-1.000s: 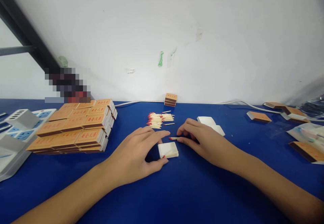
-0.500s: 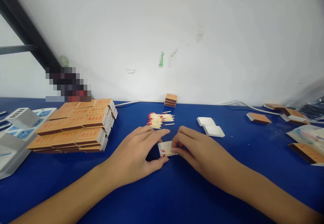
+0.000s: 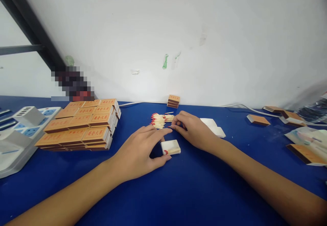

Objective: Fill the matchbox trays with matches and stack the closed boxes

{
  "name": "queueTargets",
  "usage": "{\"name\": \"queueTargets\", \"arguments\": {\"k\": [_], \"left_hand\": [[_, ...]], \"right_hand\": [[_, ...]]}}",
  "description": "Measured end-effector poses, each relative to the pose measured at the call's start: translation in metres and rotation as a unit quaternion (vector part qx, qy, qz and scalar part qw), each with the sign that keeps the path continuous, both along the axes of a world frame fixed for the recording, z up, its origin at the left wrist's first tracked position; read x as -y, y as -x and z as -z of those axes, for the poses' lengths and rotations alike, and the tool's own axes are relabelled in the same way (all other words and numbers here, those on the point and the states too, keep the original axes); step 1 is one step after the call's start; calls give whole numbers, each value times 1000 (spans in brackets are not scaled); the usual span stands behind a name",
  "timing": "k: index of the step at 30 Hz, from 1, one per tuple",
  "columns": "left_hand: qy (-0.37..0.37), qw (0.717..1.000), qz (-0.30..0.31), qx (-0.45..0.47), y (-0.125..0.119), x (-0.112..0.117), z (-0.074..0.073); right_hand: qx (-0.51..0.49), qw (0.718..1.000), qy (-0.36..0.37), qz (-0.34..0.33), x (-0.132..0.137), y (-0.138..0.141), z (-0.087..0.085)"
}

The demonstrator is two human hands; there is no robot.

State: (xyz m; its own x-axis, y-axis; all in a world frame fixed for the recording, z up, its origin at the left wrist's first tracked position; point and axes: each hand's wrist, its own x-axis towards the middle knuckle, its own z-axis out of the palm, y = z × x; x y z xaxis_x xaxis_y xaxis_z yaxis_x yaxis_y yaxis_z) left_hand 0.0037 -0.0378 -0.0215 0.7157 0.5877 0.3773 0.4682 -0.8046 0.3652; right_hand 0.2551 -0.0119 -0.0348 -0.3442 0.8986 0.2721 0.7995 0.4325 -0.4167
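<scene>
A small white matchbox tray [image 3: 170, 145] lies on the blue table with several red-headed matches [image 3: 173, 150] along its near side. My left hand [image 3: 140, 144] steadies the tray, thumb at its near left corner and fingers at its far left side. Just beyond is a loose pile of matches [image 3: 158, 119]. My right hand [image 3: 190, 127] is at the pile's right edge, thumb and forefinger pinched on a match [image 3: 169, 127] whose red head pokes out to the left. The rest of that match is hidden by the fingers.
Stacked orange matchboxes [image 3: 81, 124] stand at the left beside a power strip [image 3: 28, 141]. A small matchbox stack [image 3: 173, 100] sits by the wall. White empty trays [image 3: 217, 130] lie behind my right hand. More matchboxes [image 3: 258, 119] and a plastic bag [image 3: 304, 135] are at the right.
My right hand has moved from over the tray up to the match pile and now pinches a match. My left hand stays at the tray. The view has shifted slightly.
</scene>
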Motion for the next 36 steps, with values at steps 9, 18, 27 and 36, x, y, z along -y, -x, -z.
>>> {"name": "queueTargets", "arguments": {"k": [9,18,27,36], "left_hand": [[1,1000,-2,0,0,1,1],[1,1000,-6,1,0,0,1],[-9,1000,-28,1,2,-4,1],[-6,1000,-29,4,1,-6,1]], "right_hand": [[0,1000,-14,7,-2,0,0],[-15,999,-43,3,-8,-4,8],[26,998,-51,12,10,-14,8],[76,996,-29,25,29,-24,-8]]}}
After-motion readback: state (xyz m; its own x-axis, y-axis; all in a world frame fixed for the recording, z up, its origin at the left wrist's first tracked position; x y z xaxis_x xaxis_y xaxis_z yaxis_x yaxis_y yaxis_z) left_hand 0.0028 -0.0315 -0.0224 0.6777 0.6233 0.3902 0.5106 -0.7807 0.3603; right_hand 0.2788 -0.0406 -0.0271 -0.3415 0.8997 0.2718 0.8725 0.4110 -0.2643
